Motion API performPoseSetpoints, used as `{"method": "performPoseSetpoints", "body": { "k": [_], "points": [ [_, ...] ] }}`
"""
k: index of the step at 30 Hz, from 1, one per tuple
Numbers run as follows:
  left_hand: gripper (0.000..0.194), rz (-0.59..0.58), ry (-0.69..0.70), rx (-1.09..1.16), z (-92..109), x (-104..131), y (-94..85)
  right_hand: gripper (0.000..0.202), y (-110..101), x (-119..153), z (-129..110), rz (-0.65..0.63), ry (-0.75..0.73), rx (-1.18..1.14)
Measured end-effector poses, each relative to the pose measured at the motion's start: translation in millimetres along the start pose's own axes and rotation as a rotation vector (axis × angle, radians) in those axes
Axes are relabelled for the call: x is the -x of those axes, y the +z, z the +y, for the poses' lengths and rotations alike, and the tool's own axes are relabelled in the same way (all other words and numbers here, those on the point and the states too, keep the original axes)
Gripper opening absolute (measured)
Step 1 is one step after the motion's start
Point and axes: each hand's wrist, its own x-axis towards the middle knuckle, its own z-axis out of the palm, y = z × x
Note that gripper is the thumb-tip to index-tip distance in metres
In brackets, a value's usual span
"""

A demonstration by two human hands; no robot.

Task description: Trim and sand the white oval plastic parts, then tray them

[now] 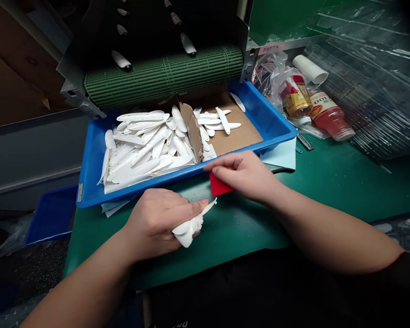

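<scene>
My left hand (166, 216) is closed around a bunch of white plastic pieces (188, 230), over the front of the green table. One piece sticks out past the thumb toward the right. In my right hand (244, 175) a small flat red piece (219, 183) is pinched between thumb and fingers, just in front of the blue tray's near rim. Behind both hands stands the blue tray (150, 183). Its left part is heaped with long white plastic pieces (140, 141); fewer lie on cardboard to the right. What my left fingers do underneath is hidden.
A green conveyor belt (164, 75) carrying several white pieces ends above the tray. A cardboard divider (192, 130) splits the tray. Two bottles (330, 114), a white roll (310, 68) and stacked clear plastic trays (372, 86) are at the right. Another blue bin (51, 214) sits lower left.
</scene>
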Motion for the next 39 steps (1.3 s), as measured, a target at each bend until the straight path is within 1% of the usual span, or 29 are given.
{"method": "performPoseSetpoints", "body": {
  "k": [1, 2, 4, 5, 6, 8, 9, 10, 11, 12, 13, 14, 15, 16, 18, 20, 24, 26, 28, 29, 31, 33, 34, 35, 36, 38, 39],
  "points": [
    [0.042, 0.004, 0.014, -0.019, -0.6, 0.3, -0.4, 0.024, -0.9, -0.1, -1.2, 0.069, -0.038, 0.008],
    [0.043, -0.005, 0.017, -0.039, -0.9, 0.6, -1.1, 0.025, -1.8, 0.1, -2.5, 0.066, -0.067, -0.022],
    [0.038, -0.037, 0.019, -0.098, -1.1, 1.2, -2.7, 0.029, -3.4, 0.7, -4.9, -0.124, -0.070, -0.089],
    [0.035, -0.049, 0.024, -0.128, -1.0, 1.3, -3.4, 0.030, -3.9, 0.9, -5.9, -0.188, -0.050, -0.069],
    [0.032, -0.058, 0.030, -0.154, -0.7, 1.3, -4.0, 0.029, -4.4, 1.0, -6.7, -0.183, -0.025, -0.001],
    [0.028, -0.065, 0.048, -0.188, -0.1, 0.6, -4.5, 0.026, -5.2, 1.3, -8.0, -0.029, -0.015, 0.144],
    [0.026, -0.070, 0.051, -0.199, 0.3, 0.2, -4.5, 0.026, -5.7, 1.6, -8.6, 0.038, -0.036, 0.157],
    [0.023, -0.073, 0.052, -0.206, 0.8, -0.2, -4.5, 0.028, -6.2, 2.2, -9.3, 0.043, -0.060, 0.130],
    [0.019, -0.083, 0.050, -0.215, 1.3, -0.5, -4.6, 0.030, -6.9, 2.7, -10.0, -0.029, -0.077, 0.090],
    [0.015, -0.093, 0.053, -0.232, 1.8, -0.6, -4.7, 0.032, -7.6, 3.0, -10.3, -0.130, -0.082, 0.067],
    [0.012, -0.106, 0.053, -0.251, 2.4, -0.5, -5.0, 0.032, -8.5, 2.7, -10.3, -0.205, -0.075, 0.093],
    [0.010, -0.122, 0.048, -0.269, 2.9, -0.3, -5.4, 0.030, -9.4, 1.8, -9.6, -0.224, -0.057, 0.174],
    [0.009, -0.139, 0.044, -0.284, 3.4, 0.0, -5.8, 0.029, -10.5, 0.2, -8.5, -0.192, -0.033, 0.289],
    [0.009, -0.158, 0.035, -0.296, 3.8, 0.2, -6.3, 0.028, -11.6, -1.7, -7.1, -0.128, -0.012, 0.398],
    [0.010, -0.186, 0.012, -0.303, 3.9, 0.4, -6.8, 0.029, -13.7, -5.2, -4.4, 0.011, 0.009, 0.512],
    [0.010, -0.189, 0.004, -0.287, 3.1, 0.4, -6.6, 0.030, -14.8, -6.7, -3.1, 0.054, 0.007, 0.489],
    [0.008, -0.182, -0.035, -0.203, 0.7, 1.1, -5.3, 0.031, -13.3, -4.0, -4.0, 0.051, -0.025, 0.394],
    [0.011, -0.181, -0.104, -0.133, -0.2, 2.4, -6.8, 0.032, -11.1, -2.5, -3.6, 0.046, -0.030, 0.383],
    [0.023, -0.138, -0.215, -0.066, -2.0, 4.5, -12.3, 0.033, -8.1, -2.2, -1.6, 0.043, -0.029, 0.401],
    [0.027, -0.091, -0.285, -0.037, -3.4, 5.9, -17.0, 0.033, -6.2, -2.5, -0.1, 0.034, -0.029, 0.413],
    [0.027, 0.055, -0.439, -0.004, -7.4, 9.0, -30.3, 0.034, -1.6, -3.3, 3.4, 0.002, -0.028, 0.434],
    [0.025, 0.214, -0.606, -0.085, -12.8, 12.2, -47.3, 0.032, 3.6, -3.5, 6.2, -0.046, -0.033, 0.456],
    [0.025, 0.261, -0.692, -0.174, -16.1, 13.7, -56.1, 0.031, 6.1, -3.2, 7.3, -0.068, -0.038, 0.468],
    [0.026, 0.270, -0.775, -0.278, -20.0, 15.1, -64.4, 0.030, 8.3, -2.7, 8.1, -0.090, -0.043, 0.481],
    [0.026, 0.244, -0.850, -0.379, -24.5, 16.4, -71.7, 0.029, 10.2, -2.1, 8.8, -0.108, -0.044, 0.494],
    [0.025, 0.113, -0.945, -0.504, -35.0, 19.0, -81.9, 0.029, 12.6, -0.9, 9.7, -0.132, -0.037, 0.521],
    [0.024, 0.029, -0.961, -0.532, -40.6, 20.2, -84.5, 0.030, 13.2, -0.4, 10.1, -0.139, -0.031, 0.539]
  ]
}}
